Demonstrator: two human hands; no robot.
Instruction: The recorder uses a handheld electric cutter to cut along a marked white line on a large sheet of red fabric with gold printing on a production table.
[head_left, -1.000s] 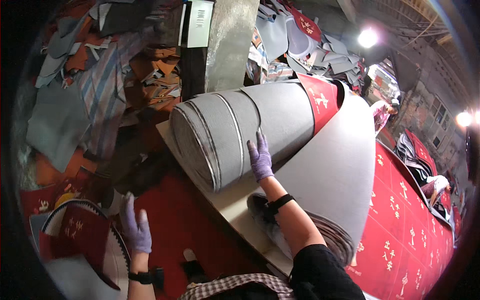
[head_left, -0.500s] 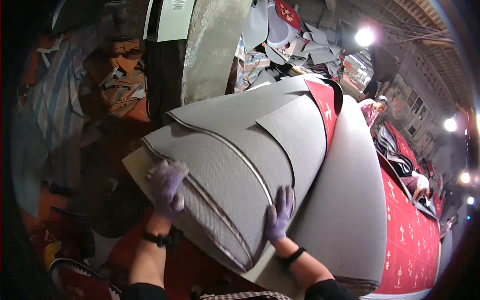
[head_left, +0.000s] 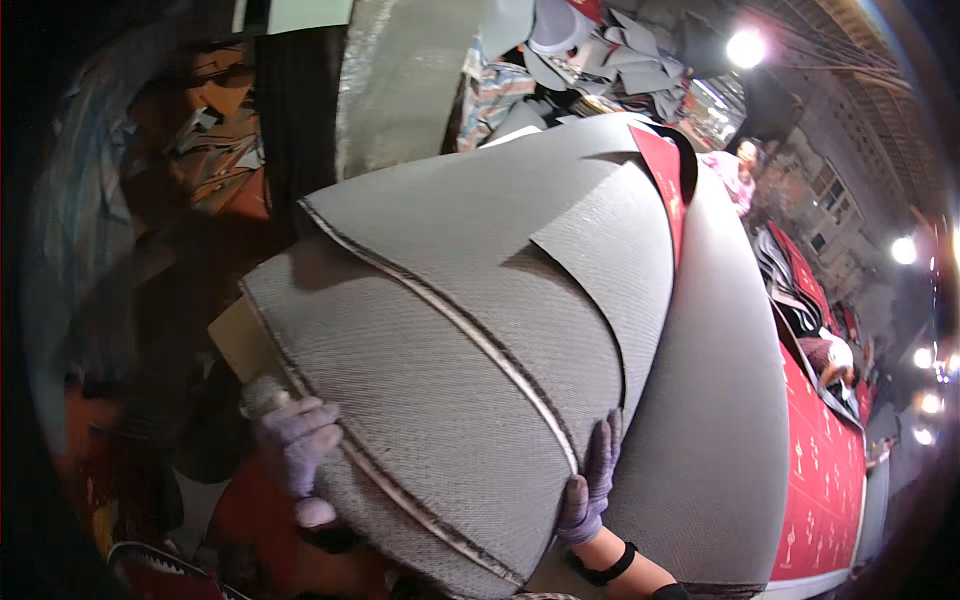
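Note:
Large grey ribbed mats [head_left: 440, 340] lie overlapped and bent over in front of me, their pale and dark edges running diagonally. My left hand [head_left: 300, 440], in a purple-grey glove, has its fingers bent over the left edge of the nearest mat, thumb lower down. On the near right side of the same pile, my right hand [head_left: 590, 490], gloved alike, rests with fingers stretched out and thumb apart. Its palm is against the mat's side. My left forearm is mostly hidden behind the mat.
Another curved grey mat [head_left: 700, 400] bulges on the right, beside a red patterned mat [head_left: 825, 480]. A concrete pillar [head_left: 405, 90] stands behind the pile. Two people, one in a pink top [head_left: 735, 185], are farther right. Brown scraps [head_left: 215, 150] are heaped at left.
The near mat edge has come closer to me and lower in view. My left hand has moved down and left, its fingers now over the edge; my right hand has shifted down and slightly right.

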